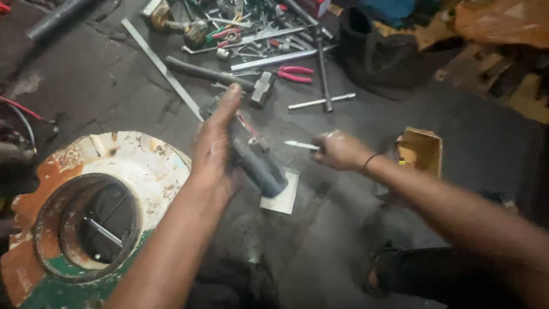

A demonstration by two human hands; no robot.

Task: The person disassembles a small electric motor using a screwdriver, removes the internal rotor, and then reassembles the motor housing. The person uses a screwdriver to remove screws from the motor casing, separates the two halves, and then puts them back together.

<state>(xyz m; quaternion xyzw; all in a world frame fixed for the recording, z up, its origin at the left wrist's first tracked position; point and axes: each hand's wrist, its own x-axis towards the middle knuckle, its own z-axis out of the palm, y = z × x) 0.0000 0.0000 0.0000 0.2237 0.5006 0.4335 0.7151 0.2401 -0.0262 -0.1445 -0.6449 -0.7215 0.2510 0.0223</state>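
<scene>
Hand Positions Over Floor

Left hand (pixel 214 150) grips a dark cylindrical part (pixel 258 166), tilted above a white square sheet (pixel 284 198). Right hand (pixel 338 150) pinches a thin white tool (pixel 301 145), just beside. Rusted round housing (pixel 137 166) lies left; tool pile (pixel 257 40) beyond

My left hand (pixel 214 151) covers much of the grey cylinder (pixel 260 166). My right hand (pixel 337 150) is motion-blurred; I can't identify its thin white tool (pixel 301 145).
</scene>
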